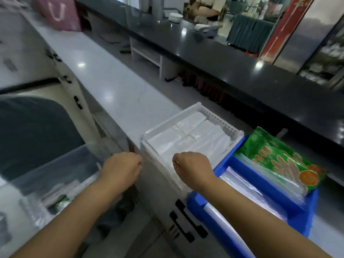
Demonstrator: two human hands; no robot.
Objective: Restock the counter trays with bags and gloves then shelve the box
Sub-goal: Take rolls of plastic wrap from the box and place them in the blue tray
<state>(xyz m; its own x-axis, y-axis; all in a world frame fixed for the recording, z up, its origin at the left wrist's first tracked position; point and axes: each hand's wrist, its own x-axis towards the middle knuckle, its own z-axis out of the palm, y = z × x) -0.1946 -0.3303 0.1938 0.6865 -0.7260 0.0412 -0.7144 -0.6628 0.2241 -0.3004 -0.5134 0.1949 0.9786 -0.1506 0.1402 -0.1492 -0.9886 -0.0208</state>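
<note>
1. Head view, nearest first: your left hand (pixel 121 168) sat just off the near left corner of the white tray (pixel 219 120). Its fingers were curled under, and the back of the hand hid what they closed on, if anything.
2. Your right hand (pixel 191 164) was over the tray's near rim, fingers likewise curled under and out of sight. I could not tell whether it held the rim or nothing.
3. Down to your left, below the counter edge, the clear box (pixel 74 155) stood open with a few packets inside, not yet shelved.
4. The white tray lay at the near edge of the pale counter (pixel 111 81), filled with bundled bags (pixel 186 133) lying flat in rows.
5. Touching its right side was the blue tray (pixel 260 183). Clear bags (pixel 247 185) lay in its nearer compartment and a green glove packet (pixel 279 157) lay across the farther one.
6. The step in hand looked like squaring up the white tray. To do it well, you would take both near corners and slide the tray rather than lift it, so the bundles stayed stacked. You would keep it flush against the blue tray and fully on the counter, because its near end sat right at the edge.
7. Farthest off ran the black counter (pixel 223 62), and a pink bag (pixel 57 13) stood at the far left.
</note>
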